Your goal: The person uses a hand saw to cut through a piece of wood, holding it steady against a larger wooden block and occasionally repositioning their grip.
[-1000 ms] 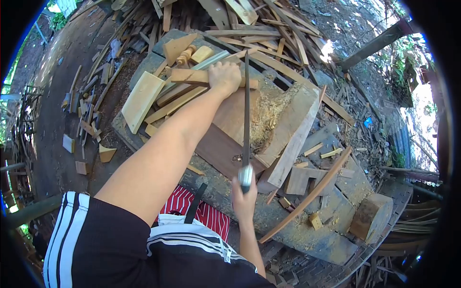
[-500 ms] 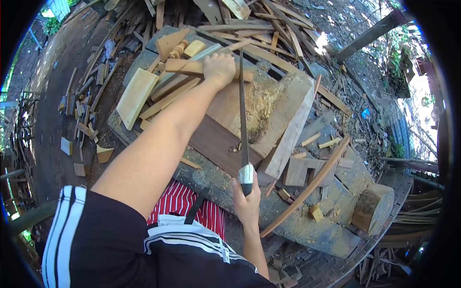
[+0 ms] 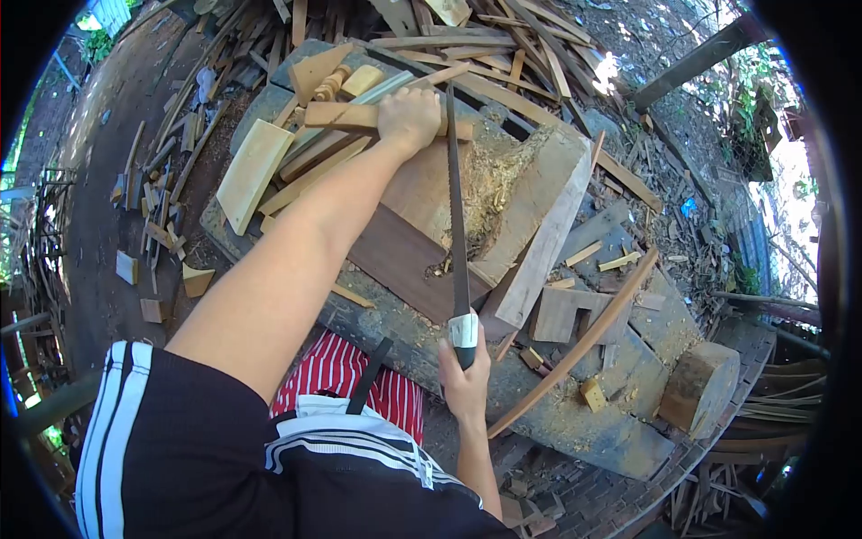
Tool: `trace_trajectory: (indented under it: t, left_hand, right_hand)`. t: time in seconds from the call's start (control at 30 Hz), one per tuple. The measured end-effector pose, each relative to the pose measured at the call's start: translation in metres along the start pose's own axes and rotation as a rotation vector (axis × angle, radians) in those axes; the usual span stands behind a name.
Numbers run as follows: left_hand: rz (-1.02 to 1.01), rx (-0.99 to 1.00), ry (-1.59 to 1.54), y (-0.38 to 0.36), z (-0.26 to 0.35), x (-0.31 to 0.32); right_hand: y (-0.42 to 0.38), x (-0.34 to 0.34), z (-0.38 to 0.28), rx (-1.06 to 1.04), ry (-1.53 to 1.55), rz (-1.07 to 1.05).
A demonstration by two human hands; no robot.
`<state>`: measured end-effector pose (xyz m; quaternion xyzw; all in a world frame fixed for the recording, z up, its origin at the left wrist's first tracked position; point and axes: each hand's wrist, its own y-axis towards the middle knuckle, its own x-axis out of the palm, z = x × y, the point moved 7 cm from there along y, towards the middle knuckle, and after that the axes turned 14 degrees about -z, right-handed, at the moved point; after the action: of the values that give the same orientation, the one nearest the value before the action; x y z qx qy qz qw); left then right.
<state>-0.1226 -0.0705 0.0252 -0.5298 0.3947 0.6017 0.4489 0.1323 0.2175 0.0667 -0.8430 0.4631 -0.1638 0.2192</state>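
Observation:
My right hand (image 3: 467, 379) is closed round the handle of a handsaw (image 3: 458, 211), whose long narrow blade points away from me. The blade crosses the end of a short wooden piece (image 3: 344, 116) near its right end. My left hand (image 3: 409, 119) is wrapped over that piece, just left of the blade, pressing it down on a large wooden block (image 3: 539, 202). Sawdust (image 3: 492, 184) is heaped on the block to the right of the blade. A dark brown board (image 3: 404, 260) lies along the block's near side.
A pale board (image 3: 255, 175) and a turned wooden piece (image 3: 333, 83) lie at left on the workbench (image 3: 386, 328). A long curved strip (image 3: 584, 346) and a thick log block (image 3: 699, 391) are at right. Scrap wood (image 3: 467, 49) is piled behind.
The view has shifted slightly. The saw's handle sits a little nearer to me relative to the block. Both hands keep their holds.

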Motion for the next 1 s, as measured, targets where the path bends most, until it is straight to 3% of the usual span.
trace_trajectory:
  t: [0.17,0.3,0.47,0.57,0.67,0.73,0.8,0.87,0.93,1.0]
  left_hand:
    - [-0.015,0.092,-0.005,-0.002,0.005,-0.004]
    - [-0.006,-0.039,-0.025,0.000,0.000,-0.001]
    - [-0.007,-0.061,-0.036,0.001,-0.001,-0.004]
    - [-0.006,-0.021,-0.043,-0.004,0.001,-0.002]
    - [0.009,0.020,-0.053,-0.003,0.005,-0.003]
    - [0.005,0.039,-0.035,-0.003,0.003,-0.003]
    - [-0.011,-0.033,-0.038,0.000,0.002,-0.001]
    - [-0.001,-0.035,-0.036,0.001,0.003,0.000]
    - [0.005,-0.054,-0.029,0.000,-0.001,-0.002]
    - [0.005,0.026,-0.014,-0.003,0.005,-0.005]
  right_hand:
    - [0.057,0.017,-0.012,-0.005,0.076,-0.010]
    - [0.133,0.014,-0.026,-0.095,0.021,0.008]
    - [0.019,0.011,0.006,-0.039,0.045,0.020]
    - [0.003,0.006,0.012,-0.126,0.043,0.043]
    - [0.073,0.010,-0.018,0.025,0.117,-0.077]
    - [0.130,0.012,-0.021,-0.147,0.026,-0.011]
    - [0.133,0.012,-0.016,-0.119,0.046,-0.025]
    - [0.079,0.010,-0.012,-0.022,0.063,-0.036]
    - [0.014,0.005,0.020,-0.051,0.029,0.030]
    - [-0.001,0.006,0.016,-0.031,0.053,0.015]
